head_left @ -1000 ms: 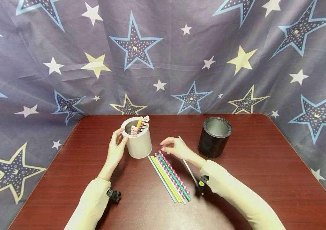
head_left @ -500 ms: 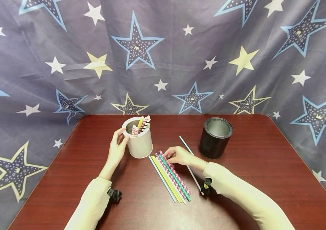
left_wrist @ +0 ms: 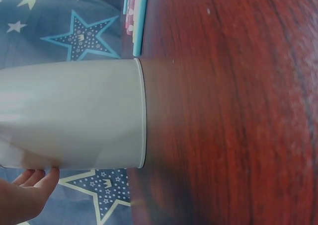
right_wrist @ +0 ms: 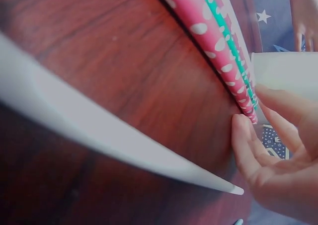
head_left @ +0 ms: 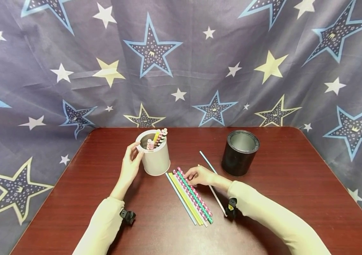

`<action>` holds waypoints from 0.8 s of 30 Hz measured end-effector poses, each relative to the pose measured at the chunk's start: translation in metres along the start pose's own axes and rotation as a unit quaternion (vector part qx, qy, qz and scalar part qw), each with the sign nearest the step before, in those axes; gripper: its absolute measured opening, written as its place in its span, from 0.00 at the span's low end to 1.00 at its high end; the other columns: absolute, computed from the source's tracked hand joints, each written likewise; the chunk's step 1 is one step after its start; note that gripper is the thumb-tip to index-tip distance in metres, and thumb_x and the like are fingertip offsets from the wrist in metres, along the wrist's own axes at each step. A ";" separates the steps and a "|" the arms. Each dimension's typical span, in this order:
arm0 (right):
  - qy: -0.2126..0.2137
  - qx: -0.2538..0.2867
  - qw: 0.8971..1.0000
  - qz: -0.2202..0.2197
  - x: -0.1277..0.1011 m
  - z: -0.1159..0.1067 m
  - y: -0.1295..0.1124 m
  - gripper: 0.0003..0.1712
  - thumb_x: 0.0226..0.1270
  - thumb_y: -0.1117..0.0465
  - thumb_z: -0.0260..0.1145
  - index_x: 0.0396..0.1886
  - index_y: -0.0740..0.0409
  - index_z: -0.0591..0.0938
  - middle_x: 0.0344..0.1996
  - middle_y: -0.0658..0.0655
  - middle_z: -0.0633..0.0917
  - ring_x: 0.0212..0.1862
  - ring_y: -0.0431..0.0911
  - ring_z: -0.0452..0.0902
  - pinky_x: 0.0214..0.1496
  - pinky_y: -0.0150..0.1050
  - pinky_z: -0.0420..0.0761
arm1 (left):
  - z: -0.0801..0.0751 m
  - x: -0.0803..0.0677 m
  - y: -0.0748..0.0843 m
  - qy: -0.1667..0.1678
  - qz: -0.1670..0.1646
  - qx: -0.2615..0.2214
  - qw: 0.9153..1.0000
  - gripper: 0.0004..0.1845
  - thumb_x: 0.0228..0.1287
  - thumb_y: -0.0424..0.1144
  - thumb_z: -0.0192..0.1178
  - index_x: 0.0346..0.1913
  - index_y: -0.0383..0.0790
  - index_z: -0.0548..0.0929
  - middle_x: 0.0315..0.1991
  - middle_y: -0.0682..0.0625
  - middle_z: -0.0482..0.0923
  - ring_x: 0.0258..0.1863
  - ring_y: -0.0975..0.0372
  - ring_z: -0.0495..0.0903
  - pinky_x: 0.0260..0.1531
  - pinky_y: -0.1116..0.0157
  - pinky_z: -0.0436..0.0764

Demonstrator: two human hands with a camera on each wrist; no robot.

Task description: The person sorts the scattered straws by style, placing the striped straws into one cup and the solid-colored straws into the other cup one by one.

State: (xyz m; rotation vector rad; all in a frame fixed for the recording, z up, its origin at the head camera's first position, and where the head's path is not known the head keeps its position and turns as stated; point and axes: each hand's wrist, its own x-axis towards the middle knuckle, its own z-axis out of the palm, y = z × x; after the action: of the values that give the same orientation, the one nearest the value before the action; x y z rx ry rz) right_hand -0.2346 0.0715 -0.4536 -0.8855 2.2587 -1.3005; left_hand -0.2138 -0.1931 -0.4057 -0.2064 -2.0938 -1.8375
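My left hand (head_left: pixel 130 163) holds the rim of a white round pot (head_left: pixel 156 161), thumb outside and fingertips over the edge; striped paper straws (head_left: pixel 160 137) and a yellow one lean inside. My right hand (head_left: pixel 200 175) is at the upper end of a pink polka-dot straw (head_left: pixel 202 203), the rightmost of a row lying on the table. In the right wrist view its fingertips (right_wrist: pixel 242 121) lie on either side of the pink and green straws' far ends; whether they pinch one I cannot tell. Beside pink lies a green dotted straw (head_left: pixel 209 218), then several yellow, white and blue ones.
A black round pot (head_left: pixel 239 156) stands at the right, its inside grey. A single pale blue-white straw (head_left: pixel 218 200) lies apart, passing under the right forearm. The table's (head_left: pixel 280 184) far edge meets a star-patterned curtain (head_left: pixel 181 53).
My right hand has come down from above the straws and slid slightly toward me along the pink dotted straw's upper end. The left hand stays on the white pot; the straws have not shifted.
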 end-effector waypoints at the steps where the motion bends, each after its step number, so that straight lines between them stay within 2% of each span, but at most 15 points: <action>1: 0.001 0.004 1.000 0.002 0.000 0.000 0.000 0.14 0.47 0.76 0.63 0.37 0.74 0.78 0.27 0.66 0.79 0.22 0.44 0.73 0.23 0.30 0.74 | 0.000 0.000 0.000 0.000 0.002 -0.001 1.000 0.20 0.62 0.26 0.48 0.56 0.24 0.62 0.56 0.29 0.61 0.59 0.44 0.60 0.59 0.47 0.57; 4: 0.001 0.004 1.000 0.004 -0.001 0.000 0.001 0.14 0.47 0.76 0.63 0.37 0.74 0.78 0.27 0.65 0.79 0.21 0.44 0.73 0.23 0.31 0.75 | 0.000 0.000 0.000 -0.001 0.005 0.001 1.000 0.20 0.62 0.26 0.48 0.56 0.24 0.62 0.56 0.29 0.61 0.59 0.43 0.60 0.58 0.47 0.57; 11: 0.005 -0.010 1.000 0.015 0.000 0.000 0.003 0.14 0.45 0.75 0.64 0.36 0.72 0.79 0.25 0.62 0.78 0.21 0.36 0.70 0.23 0.24 0.71 | 0.000 0.000 0.000 0.002 0.010 0.006 1.000 0.19 0.62 0.25 0.48 0.56 0.24 0.62 0.56 0.29 0.62 0.58 0.44 0.60 0.59 0.47 0.57; 24: 0.022 -0.060 0.998 0.013 0.001 0.001 0.008 0.14 0.42 0.73 0.68 0.34 0.68 0.81 0.16 0.54 0.77 0.16 0.33 0.67 0.20 0.24 0.68 | 0.001 0.000 -0.001 0.006 0.011 0.009 1.000 0.19 0.62 0.26 0.49 0.56 0.24 0.63 0.56 0.29 0.63 0.58 0.44 0.60 0.59 0.48 0.57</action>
State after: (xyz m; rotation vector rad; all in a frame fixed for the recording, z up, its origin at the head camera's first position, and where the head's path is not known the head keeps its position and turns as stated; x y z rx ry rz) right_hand -0.2378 0.0730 -0.4614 -0.8717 2.3963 -1.1950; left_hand -0.2139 -0.1923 -0.4064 -0.2129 -2.0908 -1.8016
